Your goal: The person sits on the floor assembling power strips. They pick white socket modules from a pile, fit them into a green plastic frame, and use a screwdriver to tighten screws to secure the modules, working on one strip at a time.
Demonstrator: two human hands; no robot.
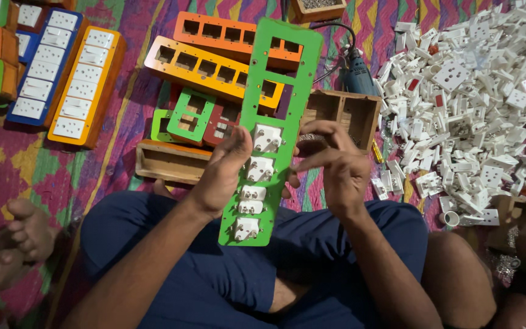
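I hold a long green panel (278, 85) with rectangular cut-outs upright over my lap. White socket and switch modules (265, 139) fill its lower openings, seen from the back; the upper openings are bare. My left hand (223, 173) grips the panel's left edge. My right hand (333, 164) is at the right edge, fingers stretched toward the top white module.
Orange panels (205, 61) and small green and red frames (191, 117) lie on the patterned cloth ahead. Wooden boxes (168, 161) sit behind the panel. A blue drill (355, 73) lies beside a large heap of white modules (476, 103). Finished boards (83, 85) lie far left. Another person's feet (7, 244) are at left.
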